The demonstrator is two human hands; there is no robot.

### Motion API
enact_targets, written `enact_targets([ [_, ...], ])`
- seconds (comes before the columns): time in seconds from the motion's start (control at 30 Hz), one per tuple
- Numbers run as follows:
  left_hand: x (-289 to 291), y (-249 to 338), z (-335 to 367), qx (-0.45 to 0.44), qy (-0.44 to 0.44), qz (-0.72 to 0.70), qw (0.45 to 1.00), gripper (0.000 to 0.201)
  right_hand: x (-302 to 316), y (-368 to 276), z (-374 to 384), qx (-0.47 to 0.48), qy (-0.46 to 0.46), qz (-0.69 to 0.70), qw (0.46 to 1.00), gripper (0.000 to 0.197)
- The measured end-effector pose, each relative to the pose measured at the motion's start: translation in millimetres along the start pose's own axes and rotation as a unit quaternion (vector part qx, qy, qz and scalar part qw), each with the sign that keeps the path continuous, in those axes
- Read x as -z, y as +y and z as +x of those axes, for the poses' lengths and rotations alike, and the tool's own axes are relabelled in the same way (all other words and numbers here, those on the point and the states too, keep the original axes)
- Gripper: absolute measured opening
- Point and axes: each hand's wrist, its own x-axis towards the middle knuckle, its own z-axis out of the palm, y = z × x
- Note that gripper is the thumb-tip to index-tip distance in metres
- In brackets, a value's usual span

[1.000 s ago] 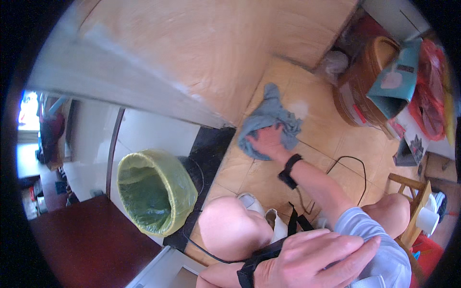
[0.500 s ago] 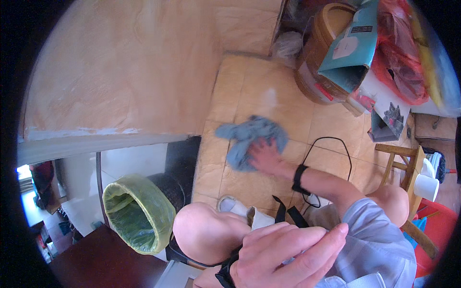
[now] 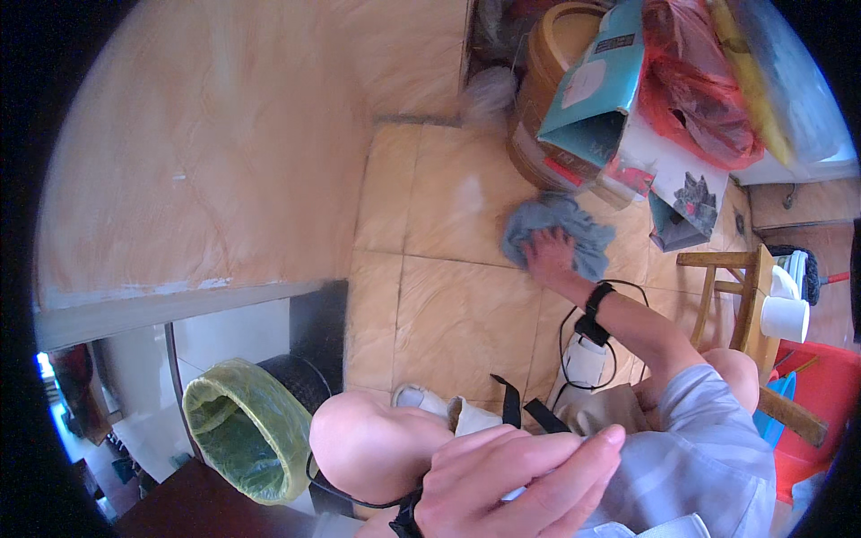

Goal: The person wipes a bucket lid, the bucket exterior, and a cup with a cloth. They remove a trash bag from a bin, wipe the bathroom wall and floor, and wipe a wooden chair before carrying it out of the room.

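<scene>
My right hand [image 3: 549, 255] presses down on a crumpled grey-blue cloth [image 3: 587, 235] on the tan tiled floor [image 3: 466, 287]. Its fingers are bent into the fabric, and a black band circles that wrist. Close to the camera, my left hand [image 3: 511, 480] hangs loosely curled beside my bent knee [image 3: 372, 439]. Its fingers are drawn together with nothing visible in them, though the palm is hidden. Past the cloth stand a round brown bucket [image 3: 529, 152] and an open teal box [image 3: 587, 94].
A black bin with a yellow-green liner [image 3: 247, 430] stands at the left, below a tan wall panel [image 3: 197, 161]. On the right are a wooden stool [image 3: 753, 296], a white cup [image 3: 785, 318] and red plastic bags [image 3: 700, 99]. A black cable [image 3: 628, 287] loops near my right forearm.
My right hand has moved the cloth to the right across the floor, closer to the bucket and boxes. The whole view has shifted slightly. My left hand keeps its curled shape.
</scene>
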Motion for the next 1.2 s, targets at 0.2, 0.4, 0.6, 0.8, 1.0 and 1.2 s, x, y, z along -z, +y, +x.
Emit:
enact_targets([
  [0.2,3,-17,-1,-0.069,-0.062,0.020,0.996,0.023,10,-39,56,-0.075,0.106,0.033,0.991,0.046],
  [0.4,5,2,11,0.019,-0.064,0.088,0.994,0.024,-4,-28,33,-0.024,0.128,0.072,0.989,0.041],
  [0.6,-20,-13,14,0.037,-0.057,-0.004,0.998,0.025,-41,213,-9,-0.148,0.104,-0.093,0.979,0.024],
  [0.8,7,8,3,0.115,-0.048,0.017,0.992,0.026,-31,207,-43,-0.296,-0.109,-0.142,0.938,0.029],
  [1.0,10,18,-5,0.095,-0.050,-0.007,0.994,0.032,-63,157,-3,-0.227,0.080,0.011,0.970,0.046],
  [1.2,22,38,8,0.053,0.047,-0.042,0.997,0.027,-63,45,35,-0.133,0.048,0.514,0.846,0.046],
])
